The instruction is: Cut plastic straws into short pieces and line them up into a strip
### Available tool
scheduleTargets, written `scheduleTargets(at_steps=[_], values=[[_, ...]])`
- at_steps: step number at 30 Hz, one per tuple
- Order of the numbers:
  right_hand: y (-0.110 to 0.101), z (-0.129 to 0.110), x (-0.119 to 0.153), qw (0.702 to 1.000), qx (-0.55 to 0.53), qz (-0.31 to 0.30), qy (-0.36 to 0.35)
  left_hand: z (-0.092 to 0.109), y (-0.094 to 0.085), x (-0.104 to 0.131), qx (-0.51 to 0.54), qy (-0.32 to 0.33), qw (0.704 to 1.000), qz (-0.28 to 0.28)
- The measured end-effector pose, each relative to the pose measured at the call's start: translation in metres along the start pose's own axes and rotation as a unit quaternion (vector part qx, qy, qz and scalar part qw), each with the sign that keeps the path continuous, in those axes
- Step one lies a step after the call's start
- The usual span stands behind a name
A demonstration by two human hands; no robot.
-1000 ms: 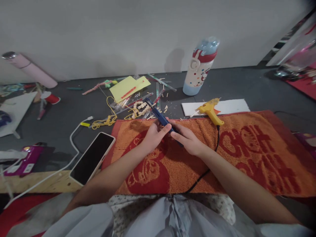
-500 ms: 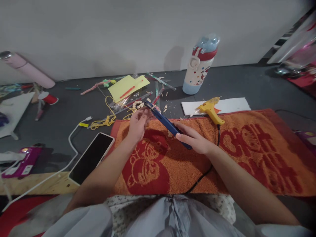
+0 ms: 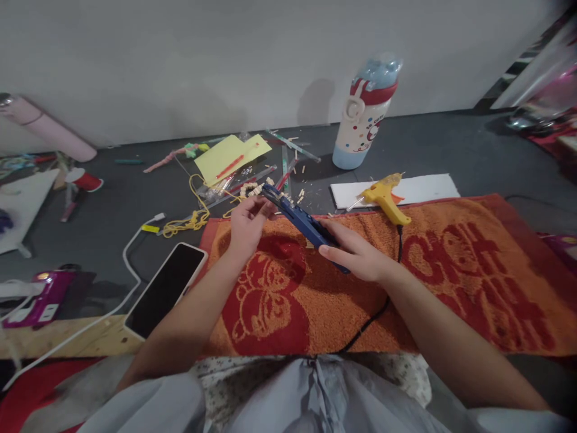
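Observation:
My right hand (image 3: 354, 249) is wrapped round a long blue hand tool (image 3: 309, 227), which slants up and left over the towel. The tool has a dark head at its far end and looks like a cutter, though its exact kind is unclear. At that head, my left hand (image 3: 247, 225) has its fingers pinched together; whatever is in them is hidden or too small to name. Beyond the tool's tip lie a curved piece of small wooden bits (image 3: 250, 189) and loose wooden bits (image 3: 300, 195). Under both hands spreads an orange and red towel (image 3: 274, 288).
A yellow glue gun (image 3: 385, 197) rests on a white board (image 3: 430, 187). Behind stands a bottle (image 3: 363, 120). Leftward are yellow paper (image 3: 223, 159), yellow cord (image 3: 193, 222), a phone (image 3: 166, 288), a white cable (image 3: 128, 261), a purple power strip (image 3: 40, 297) and a pink flask (image 3: 54, 132).
The blue tool has turned slightly in my right hand, so that more of its upper side shows. My left hand has shifted a little to the left at its head.

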State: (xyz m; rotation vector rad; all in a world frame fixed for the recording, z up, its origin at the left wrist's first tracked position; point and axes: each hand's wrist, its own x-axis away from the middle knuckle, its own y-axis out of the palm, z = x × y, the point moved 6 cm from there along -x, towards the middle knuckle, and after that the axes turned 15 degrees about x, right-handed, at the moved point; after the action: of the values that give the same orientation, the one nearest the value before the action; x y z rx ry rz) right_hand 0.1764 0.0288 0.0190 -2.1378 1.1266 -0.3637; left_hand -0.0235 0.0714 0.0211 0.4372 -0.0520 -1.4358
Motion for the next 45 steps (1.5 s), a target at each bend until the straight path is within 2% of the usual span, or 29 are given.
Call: scheduleTargets(at_steps=[4, 7, 17, 27, 45], values=[[-0.005, -0.002, 0.000, 0.998, 0.065, 0.016, -0.004, 0.017, 0.004, 0.004, -0.164, 0.063, 0.984, -0.034], [-0.006, -0.003, 0.000, 0.996, 0.086, 0.019, -0.010, 0.022, 0.008, 0.007, -0.206, 0.077, 0.975, -0.045], [-0.008, -0.003, 0.001, 0.996, 0.079, 0.017, -0.034, 0.020, 0.008, 0.008, -0.171, 0.083, 0.981, -0.031], [-0.008, 0.001, 0.001, 0.997, 0.072, 0.018, -0.020, 0.019, 0.010, 0.008, -0.129, 0.086, 0.987, -0.041], [-0.009, 0.004, 0.001, 0.997, 0.071, 0.024, -0.017, 0.018, 0.011, 0.007, -0.167, 0.069, 0.981, -0.073]])
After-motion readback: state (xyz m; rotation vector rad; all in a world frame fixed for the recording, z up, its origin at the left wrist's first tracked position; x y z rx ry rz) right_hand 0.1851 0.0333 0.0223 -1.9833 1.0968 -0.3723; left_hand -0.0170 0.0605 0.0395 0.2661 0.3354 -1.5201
